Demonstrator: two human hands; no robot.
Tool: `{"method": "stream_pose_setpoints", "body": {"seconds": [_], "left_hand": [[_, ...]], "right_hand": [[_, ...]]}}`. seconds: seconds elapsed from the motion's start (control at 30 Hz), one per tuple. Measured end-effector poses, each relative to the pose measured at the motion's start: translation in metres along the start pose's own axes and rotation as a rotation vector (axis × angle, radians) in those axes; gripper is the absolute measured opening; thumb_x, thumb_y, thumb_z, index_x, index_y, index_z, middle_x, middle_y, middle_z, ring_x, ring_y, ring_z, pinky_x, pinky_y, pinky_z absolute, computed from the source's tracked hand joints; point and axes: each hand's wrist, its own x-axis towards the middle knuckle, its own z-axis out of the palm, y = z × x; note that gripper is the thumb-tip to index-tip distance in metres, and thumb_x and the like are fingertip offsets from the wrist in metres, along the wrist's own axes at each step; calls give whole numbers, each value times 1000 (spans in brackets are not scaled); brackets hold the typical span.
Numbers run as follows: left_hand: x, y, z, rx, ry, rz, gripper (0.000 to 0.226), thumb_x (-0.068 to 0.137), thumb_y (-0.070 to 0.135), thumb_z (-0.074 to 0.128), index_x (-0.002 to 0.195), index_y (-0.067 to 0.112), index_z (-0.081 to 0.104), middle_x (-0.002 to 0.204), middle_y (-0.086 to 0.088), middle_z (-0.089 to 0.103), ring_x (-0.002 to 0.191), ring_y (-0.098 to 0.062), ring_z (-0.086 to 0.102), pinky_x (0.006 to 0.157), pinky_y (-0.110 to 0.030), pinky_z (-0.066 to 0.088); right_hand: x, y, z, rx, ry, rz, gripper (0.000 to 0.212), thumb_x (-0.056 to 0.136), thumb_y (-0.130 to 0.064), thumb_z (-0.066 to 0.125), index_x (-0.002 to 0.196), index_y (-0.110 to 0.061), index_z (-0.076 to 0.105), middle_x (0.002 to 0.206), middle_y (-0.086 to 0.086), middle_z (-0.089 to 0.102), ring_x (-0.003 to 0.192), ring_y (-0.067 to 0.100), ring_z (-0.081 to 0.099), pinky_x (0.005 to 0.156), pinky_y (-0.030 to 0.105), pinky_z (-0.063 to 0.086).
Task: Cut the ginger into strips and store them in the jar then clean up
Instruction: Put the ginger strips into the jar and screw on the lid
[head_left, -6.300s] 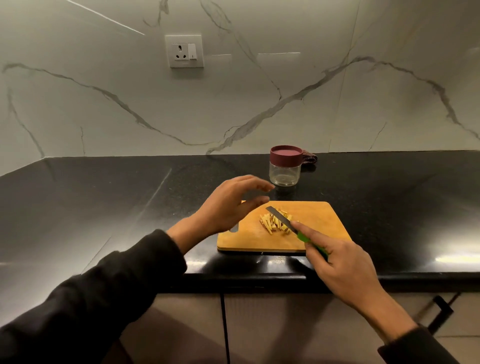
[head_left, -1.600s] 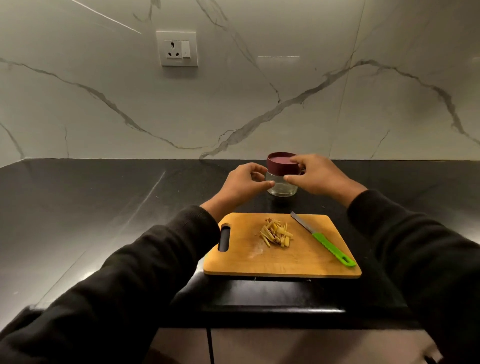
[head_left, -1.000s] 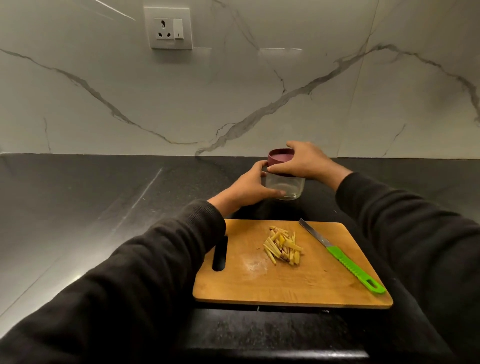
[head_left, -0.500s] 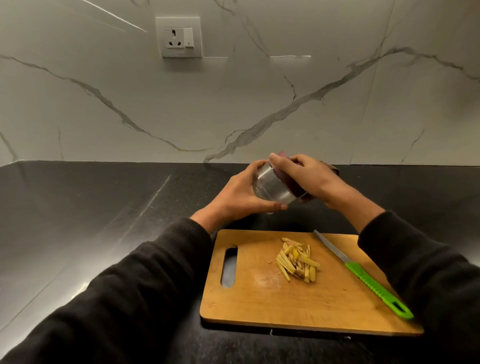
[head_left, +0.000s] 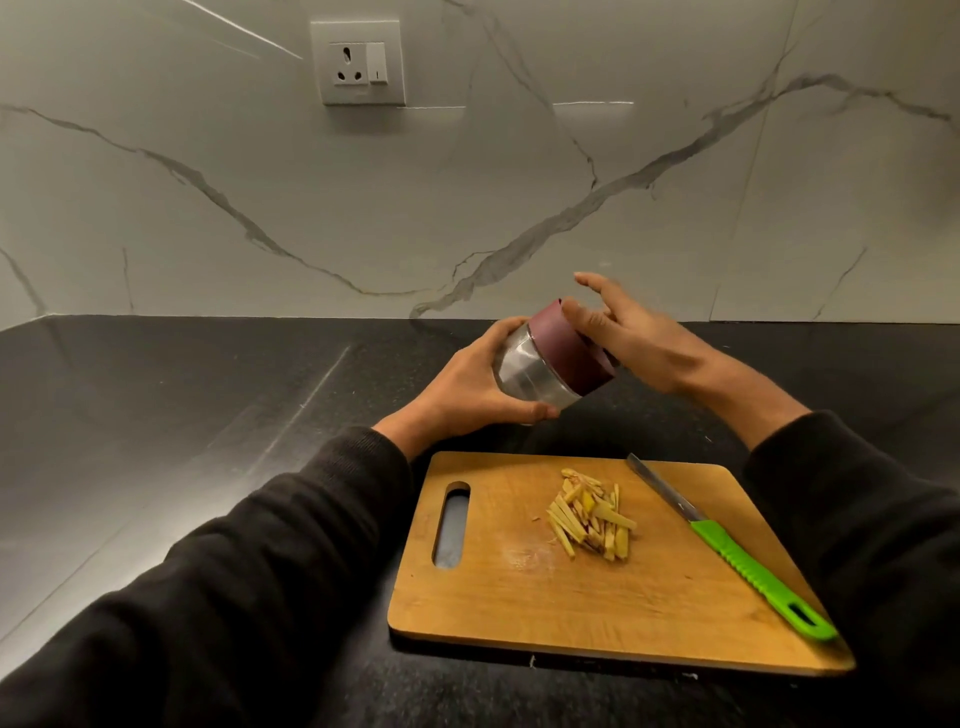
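A small glass jar (head_left: 530, 371) with a maroon lid (head_left: 569, 353) is tilted on its side in the air behind the wooden cutting board (head_left: 524, 597). My left hand (head_left: 467, 387) grips the glass body. My right hand (head_left: 628, 335) rests its palm against the lid, fingers spread and lifted. A pile of pale yellow ginger strips (head_left: 592, 514) lies in the middle of the board. The green-handled knife (head_left: 737, 556) lies on the board's right side, blade pointing away from me.
The black countertop (head_left: 182, 415) stretches left and behind the board. A marble wall with a white power socket (head_left: 358, 62) rises at the back. The board's handle slot (head_left: 451, 525) is at its left end.
The jar was lifted off the counter and tilted sideways. My right hand's fingers, wrapped on the lid half a second ago, have now spread off it. The knife was laid on the board earlier.
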Motion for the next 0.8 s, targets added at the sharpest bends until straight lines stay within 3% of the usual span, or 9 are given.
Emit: {"method": "stream_pose_setpoints", "body": {"seconds": [0.07, 0.2, 0.27, 0.37, 0.5, 0.57, 0.67, 0.73, 0.8], "left_hand": [[0, 0, 0, 2, 1, 4, 95, 69, 32, 92, 145, 35, 35, 128, 14, 52, 115, -3, 57, 96, -25, 53], [0, -1, -1, 9, -3, 5, 97, 69, 32, 92, 146, 35, 33, 128, 18, 51, 116, -2, 55, 98, -25, 51], [0, -1, -1, 18, -2, 10, 98, 68, 33, 92, 147, 34, 33, 128, 18, 51, 117, -2, 55, 98, -26, 51], [0, -1, 0, 11, -2, 26, 98, 68, 32, 93, 147, 32, 35, 130, 14, 53, 117, -4, 57, 99, -27, 52], [-1, 0, 0, 7, -10, 42, 95, 70, 29, 92, 145, 35, 34, 130, 15, 51, 117, 0, 55, 97, -21, 51], [-2, 1, 0, 8, -14, 45, 95, 70, 29, 92, 145, 36, 33, 131, 16, 51, 117, 2, 55, 96, -19, 51], [-2, 1, 0, 5, -12, 42, 96, 70, 29, 92, 146, 33, 33, 131, 15, 51, 116, 2, 55, 96, -18, 51], [-3, 1, 0, 13, -14, 48, 96, 70, 29, 92, 147, 32, 34, 131, 15, 51, 117, 2, 55, 96, -19, 51], [-4, 2, -1, 33, -14, 62, 97, 70, 28, 92, 148, 29, 34, 130, 14, 52, 116, 1, 56, 96, -20, 52]], "right_hand": [[-2, 1, -1, -39, -35, 4, 89, 78, -76, 46, 155, -39, 21, 145, 9, 44, 127, 29, 48, 99, 46, 50], [-2, -2, -11, 194, -56, -75, 88, 73, -42, 66, 152, -45, 26, 157, -1, 30, 142, 24, 30, 107, 41, 40], [-2, -2, -11, 187, -11, -37, 84, 78, -61, 58, 153, -42, 26, 157, 2, 33, 139, 26, 36, 99, 36, 44], [-4, 4, -5, -45, -34, 34, 93, 74, -83, 44, 154, -38, 28, 146, 6, 46, 129, 29, 49, 96, 41, 50], [-5, 0, -8, 144, -97, -24, 90, 73, -47, 67, 153, -46, 25, 154, 3, 32, 140, 27, 34, 101, 40, 46], [-5, -2, -10, 153, -51, -19, 89, 76, -56, 62, 154, -46, 21, 160, 5, 26, 142, 28, 31, 101, 38, 41], [-7, 2, -4, -54, -34, 30, 95, 74, -84, 44, 155, -40, 22, 150, 9, 41, 128, 29, 48, 95, 38, 48], [-9, 2, -1, -44, -53, 24, 88, 78, -81, 48, 152, -37, 29, 140, 5, 46, 113, 21, 53, 81, 31, 52], [-11, -1, -5, 41, -76, 4, 77, 81, -63, 66, 147, -40, 33, 134, 1, 43, 111, 18, 52, 74, 24, 49]]}}
